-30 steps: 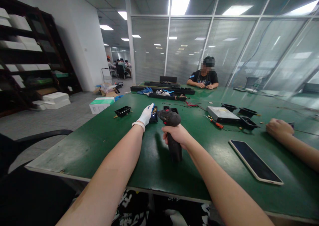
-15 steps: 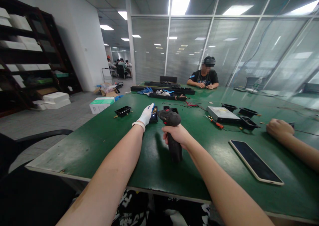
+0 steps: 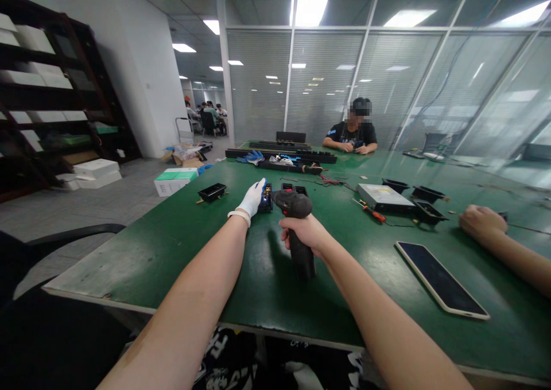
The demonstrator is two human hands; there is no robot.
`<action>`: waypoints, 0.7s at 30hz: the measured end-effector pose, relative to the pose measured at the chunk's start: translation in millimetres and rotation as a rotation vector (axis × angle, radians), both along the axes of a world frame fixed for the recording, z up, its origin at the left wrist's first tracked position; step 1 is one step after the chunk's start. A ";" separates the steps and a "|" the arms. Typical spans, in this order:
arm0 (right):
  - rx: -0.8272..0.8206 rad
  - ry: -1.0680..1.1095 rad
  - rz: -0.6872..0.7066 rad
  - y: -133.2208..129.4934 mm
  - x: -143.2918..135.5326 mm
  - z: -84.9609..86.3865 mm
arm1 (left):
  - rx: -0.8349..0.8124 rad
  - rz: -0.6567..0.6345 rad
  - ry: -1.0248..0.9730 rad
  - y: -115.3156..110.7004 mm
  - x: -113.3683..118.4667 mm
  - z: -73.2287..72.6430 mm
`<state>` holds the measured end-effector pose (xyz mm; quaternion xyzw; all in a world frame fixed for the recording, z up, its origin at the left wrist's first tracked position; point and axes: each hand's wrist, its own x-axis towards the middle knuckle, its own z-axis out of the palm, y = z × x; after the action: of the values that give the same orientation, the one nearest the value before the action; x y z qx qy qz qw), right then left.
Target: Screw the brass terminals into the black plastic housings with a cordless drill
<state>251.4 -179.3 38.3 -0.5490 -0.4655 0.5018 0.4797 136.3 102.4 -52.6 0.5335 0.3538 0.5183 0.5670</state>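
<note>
My left hand (image 3: 253, 197), in a white and blue glove, is closed on a small black housing (image 3: 266, 199) with brass-coloured parts, held on its side over the green table (image 3: 181, 252). My bare right hand (image 3: 303, 231) wraps round the grip of a black cordless drill (image 3: 301, 258). The drill's nose points left at the housing; whether its tip touches is too small to tell. Partly hidden behind the drill lie black compartments (image 3: 287, 187). Another black housing (image 3: 212, 192) sits on the table to the left of my gloved hand.
To the right are a silver-grey box (image 3: 385, 197), several black housings (image 3: 430, 211), a red screwdriver (image 3: 373, 212) and a phone (image 3: 441, 278). A co-worker's hand (image 3: 484, 225) rests at the far right. Black bars (image 3: 279, 153) and a blue glove (image 3: 251, 158) lie farther back; another person sits opposite.
Both hands, the drill and the housing stay almost in place. Across the table, the seated person's head has tipped down slightly.
</note>
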 end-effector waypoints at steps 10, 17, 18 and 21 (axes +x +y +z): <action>-0.002 -0.016 -0.002 -0.4 -0.3 0.8 | -0.080 -0.029 -0.074 -6.8 -0.3 4.4; 0.008 -0.008 0.012 1.3 2.0 -2.5 | -0.063 -0.017 -0.051 0.0 -0.5 0.3; 0.013 -0.008 0.014 1.5 2.3 -3.0 | -0.062 -0.018 -0.052 0.6 -0.6 -0.1; 0.018 -0.006 0.018 1.9 2.9 -4.3 | -0.065 -0.022 -0.062 -0.1 -0.9 0.3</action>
<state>254.3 -177.4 34.0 -0.5422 -0.4764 0.5001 0.4786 135.5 102.3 -52.3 0.5023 0.3472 0.5164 0.6004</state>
